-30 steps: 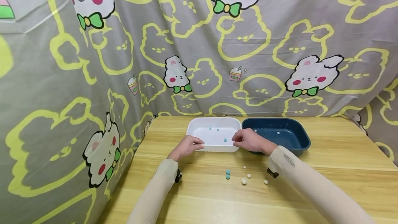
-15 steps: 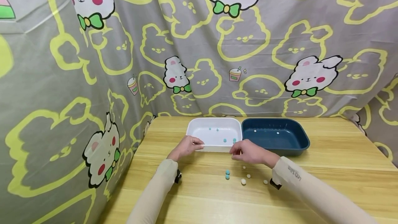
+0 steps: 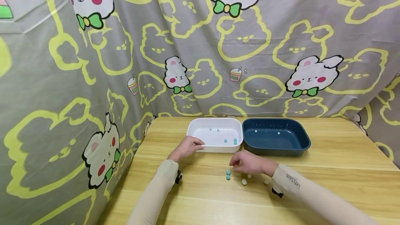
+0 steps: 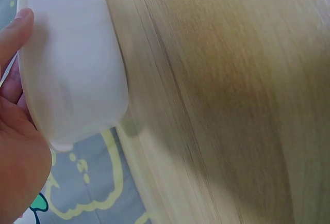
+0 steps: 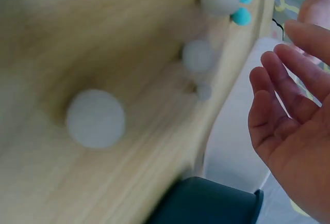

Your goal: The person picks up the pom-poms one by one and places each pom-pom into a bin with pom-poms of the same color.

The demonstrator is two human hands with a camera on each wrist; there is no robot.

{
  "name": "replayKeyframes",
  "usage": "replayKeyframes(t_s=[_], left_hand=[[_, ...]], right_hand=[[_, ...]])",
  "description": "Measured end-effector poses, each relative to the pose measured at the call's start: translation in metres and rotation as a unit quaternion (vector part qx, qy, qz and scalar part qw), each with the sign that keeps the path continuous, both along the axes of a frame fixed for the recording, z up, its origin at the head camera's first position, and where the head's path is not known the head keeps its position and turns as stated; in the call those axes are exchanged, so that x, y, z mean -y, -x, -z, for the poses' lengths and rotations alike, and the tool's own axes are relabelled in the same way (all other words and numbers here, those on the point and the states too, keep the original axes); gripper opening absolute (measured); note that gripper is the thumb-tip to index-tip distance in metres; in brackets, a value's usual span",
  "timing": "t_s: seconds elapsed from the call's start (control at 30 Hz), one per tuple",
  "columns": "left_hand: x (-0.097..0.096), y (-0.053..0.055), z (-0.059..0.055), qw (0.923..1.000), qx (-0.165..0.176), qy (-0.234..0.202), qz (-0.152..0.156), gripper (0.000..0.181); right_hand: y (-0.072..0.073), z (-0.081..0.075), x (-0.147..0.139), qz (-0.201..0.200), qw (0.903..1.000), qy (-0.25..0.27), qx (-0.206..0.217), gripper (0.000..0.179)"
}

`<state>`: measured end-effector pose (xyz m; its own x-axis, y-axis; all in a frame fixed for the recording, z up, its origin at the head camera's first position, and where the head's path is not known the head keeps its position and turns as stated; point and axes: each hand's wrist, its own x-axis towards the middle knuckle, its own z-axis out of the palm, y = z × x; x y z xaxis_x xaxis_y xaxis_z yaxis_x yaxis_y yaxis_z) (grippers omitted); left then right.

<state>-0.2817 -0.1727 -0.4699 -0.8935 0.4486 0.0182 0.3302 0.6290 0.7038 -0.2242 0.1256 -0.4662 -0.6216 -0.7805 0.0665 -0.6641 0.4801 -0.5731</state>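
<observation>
My left hand (image 3: 187, 147) grips the near rim of the white bin (image 3: 215, 149) toward its left end. In the left wrist view the thumb (image 4: 19, 25) lies on the rim, with other fingers behind it. Several small teal balls (image 3: 225, 141) lie inside this bin. My right hand (image 3: 250, 163) hovers over the table in front of the bins, fingers loosely bent around nothing. Just left of its fingertips sit two teal balls (image 3: 228, 177), one behind the other. Several white balls (image 5: 96, 118) of different sizes lie below and beside the right hand; the smallest is hidden in the head view.
A dark blue bin (image 3: 278, 151) stands right of the white one, side by side with it, holding two small white balls (image 3: 278, 133). Both stand near the back of the wooden table (image 3: 200, 204). A patterned curtain (image 3: 200, 44) hangs behind and to the left.
My right hand has drawn back from the white bin's near right corner toward the loose balls. Two teal balls now show in that corner. The left hand keeps its hold.
</observation>
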Motion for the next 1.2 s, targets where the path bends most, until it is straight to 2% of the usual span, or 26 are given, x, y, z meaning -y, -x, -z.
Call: replayKeyframes(t_s=[0.37,0.6,1.2], left_hand=[[0.000,0.002,0.001,0.9999,-0.003,0.010,-0.005,0.014],[-0.001,0.002,0.001,0.9999,0.000,0.012,-0.009,0.013],[-0.002,0.002,0.000,0.9999,-0.005,0.014,0.000,0.012]], right_hand=[[0.001,0.011,0.003,-0.009,0.9998,-0.011,-0.015,0.017],[0.004,0.016,0.006,-0.012,0.9981,-0.038,-0.047,0.018],[0.010,0.016,0.015,-0.015,0.9977,-0.065,-0.008,0.014]])
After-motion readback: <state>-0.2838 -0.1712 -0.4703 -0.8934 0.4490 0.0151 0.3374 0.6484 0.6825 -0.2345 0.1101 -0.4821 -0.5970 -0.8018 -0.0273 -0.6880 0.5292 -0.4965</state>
